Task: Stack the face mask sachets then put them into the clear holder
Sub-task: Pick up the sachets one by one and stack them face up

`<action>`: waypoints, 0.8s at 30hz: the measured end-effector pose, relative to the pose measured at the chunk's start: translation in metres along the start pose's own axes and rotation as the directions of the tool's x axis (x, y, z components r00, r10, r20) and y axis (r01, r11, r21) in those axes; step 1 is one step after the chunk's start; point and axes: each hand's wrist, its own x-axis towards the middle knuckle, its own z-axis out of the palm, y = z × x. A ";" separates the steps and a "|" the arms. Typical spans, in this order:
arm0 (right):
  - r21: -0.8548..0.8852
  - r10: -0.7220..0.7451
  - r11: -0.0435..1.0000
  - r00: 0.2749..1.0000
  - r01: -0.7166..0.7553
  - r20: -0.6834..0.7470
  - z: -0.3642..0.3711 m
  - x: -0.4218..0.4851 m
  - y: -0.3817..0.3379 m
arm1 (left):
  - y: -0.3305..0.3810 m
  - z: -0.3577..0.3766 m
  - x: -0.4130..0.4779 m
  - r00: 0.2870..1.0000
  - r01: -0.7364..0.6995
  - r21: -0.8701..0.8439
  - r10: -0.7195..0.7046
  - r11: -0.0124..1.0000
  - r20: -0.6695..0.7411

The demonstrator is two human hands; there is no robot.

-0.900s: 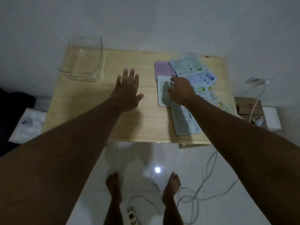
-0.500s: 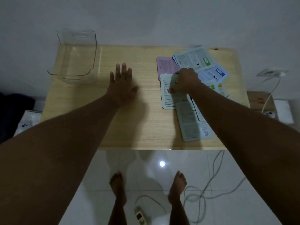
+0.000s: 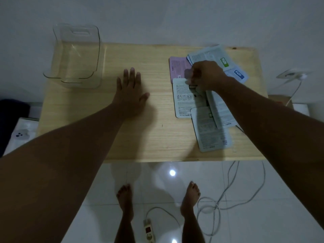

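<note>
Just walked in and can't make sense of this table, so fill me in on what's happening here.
A person stands at a wooden table, sorting face mask sachets that lie spread and overlapping on its right side. The right hand is bunched over the pile where a pink sachet meets a white one; blur hides whether it grips anything. The left hand rests flat and open on bare wood. The clear holder at the far left corner holds nothing, so no neat stack exists yet.
</note>
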 end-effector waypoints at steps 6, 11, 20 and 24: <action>-0.150 0.012 0.989 0.999 -0.004 0.050 0.017 -0.001 -0.006 | 0.003 0.009 -0.002 0.999 -0.021 -0.009 0.021 1.000 -0.041; -0.079 0.009 0.997 1.000 -0.008 0.008 0.011 -0.001 -0.005 | 0.002 0.008 -0.002 0.999 -0.017 -0.017 0.016 1.000 -0.047; -0.009 -0.117 0.993 0.989 0.119 0.086 -0.026 0.004 -0.017 | -0.001 0.002 0.005 0.999 -0.019 0.016 0.020 1.000 -0.035; -0.073 -0.139 0.987 0.986 0.146 0.092 -0.058 0.009 -0.041 | -0.004 -0.001 0.007 1.000 -0.022 0.019 0.022 1.000 -0.021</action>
